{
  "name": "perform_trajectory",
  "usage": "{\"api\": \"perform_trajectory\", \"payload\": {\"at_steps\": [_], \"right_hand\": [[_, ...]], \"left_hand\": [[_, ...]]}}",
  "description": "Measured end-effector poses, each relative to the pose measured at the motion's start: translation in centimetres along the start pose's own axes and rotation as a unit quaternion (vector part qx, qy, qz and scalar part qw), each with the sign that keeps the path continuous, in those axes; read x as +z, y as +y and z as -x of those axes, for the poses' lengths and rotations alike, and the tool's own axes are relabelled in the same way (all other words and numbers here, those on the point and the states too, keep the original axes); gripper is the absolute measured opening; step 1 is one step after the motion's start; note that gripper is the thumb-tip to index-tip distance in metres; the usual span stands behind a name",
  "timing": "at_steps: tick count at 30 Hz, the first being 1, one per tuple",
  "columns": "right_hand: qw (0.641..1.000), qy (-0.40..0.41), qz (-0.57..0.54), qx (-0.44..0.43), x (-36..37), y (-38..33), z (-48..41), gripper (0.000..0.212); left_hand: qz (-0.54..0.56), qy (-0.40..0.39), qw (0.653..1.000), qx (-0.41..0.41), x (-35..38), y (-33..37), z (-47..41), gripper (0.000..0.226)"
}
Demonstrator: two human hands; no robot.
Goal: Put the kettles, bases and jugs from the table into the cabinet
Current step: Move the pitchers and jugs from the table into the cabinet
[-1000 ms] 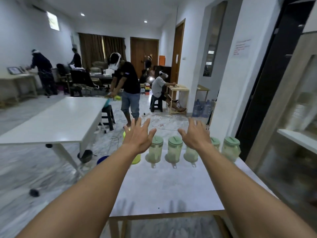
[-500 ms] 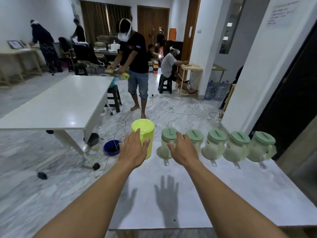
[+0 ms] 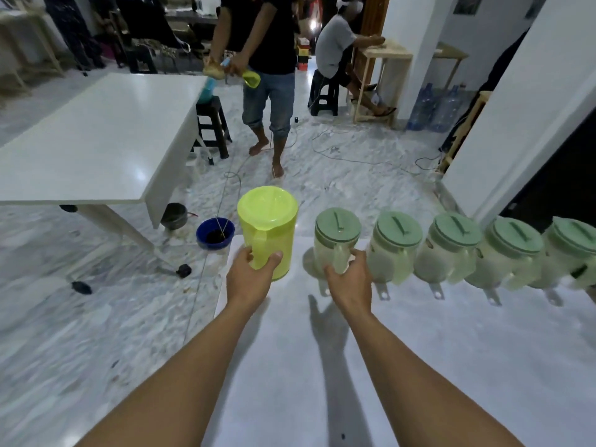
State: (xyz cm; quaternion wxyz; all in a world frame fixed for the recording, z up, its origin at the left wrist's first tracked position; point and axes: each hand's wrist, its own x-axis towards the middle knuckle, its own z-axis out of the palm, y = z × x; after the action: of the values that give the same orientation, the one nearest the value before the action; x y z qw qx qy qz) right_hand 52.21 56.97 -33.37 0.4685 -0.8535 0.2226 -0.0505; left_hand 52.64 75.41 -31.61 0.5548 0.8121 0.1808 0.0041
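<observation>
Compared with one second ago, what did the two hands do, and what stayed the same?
Both hands came down from open air. The left hand now grips the yellow jug; the right hand holds the first green-lidded jug by its handle. All jugs still stand on the table.

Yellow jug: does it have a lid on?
No. The yellow jug held by the left hand shows an open top, unlike the green-lidded jug under the right hand.

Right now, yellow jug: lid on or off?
On. The yellow jug has a matching yellow lid seated across its top; it stands upright on the table, left hand gripping it.
</observation>
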Motion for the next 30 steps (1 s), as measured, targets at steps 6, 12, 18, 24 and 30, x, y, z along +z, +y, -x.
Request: {"api": "perform_trajectory", "payload": {"at_steps": [6,12,18,24,30], "right_hand": [[0.997,0.004,-0.061,0.036,2.1,1.3,-2.8,0.033],[0.985,0.005,-0.137,0.105,3.7,1.7,-4.2,0.014],[0.985,0.009,-0.146,0.089,4.1,1.3,-4.1,0.015],[0.987,0.016,-0.144,0.066,2.2,-0.8,-1.8,0.015],[0.986,0.053,-0.155,0.039,-0.7,-4.4,1.6,0.017]], "left_hand": [[0.033,0.024,0.999,-0.018,1.4,0.1,-1.7,0.037],[0.034,0.056,0.997,-0.036,2.2,0.5,-3.1,0.025],[0.079,0.082,0.993,-0.016,1.5,1.4,-3.0,0.026],[0.098,0.086,0.991,0.011,-1.4,3.8,-1.5,0.019],[0.107,0.071,0.99,0.059,-4.4,6.6,0.3,0.021]]}}
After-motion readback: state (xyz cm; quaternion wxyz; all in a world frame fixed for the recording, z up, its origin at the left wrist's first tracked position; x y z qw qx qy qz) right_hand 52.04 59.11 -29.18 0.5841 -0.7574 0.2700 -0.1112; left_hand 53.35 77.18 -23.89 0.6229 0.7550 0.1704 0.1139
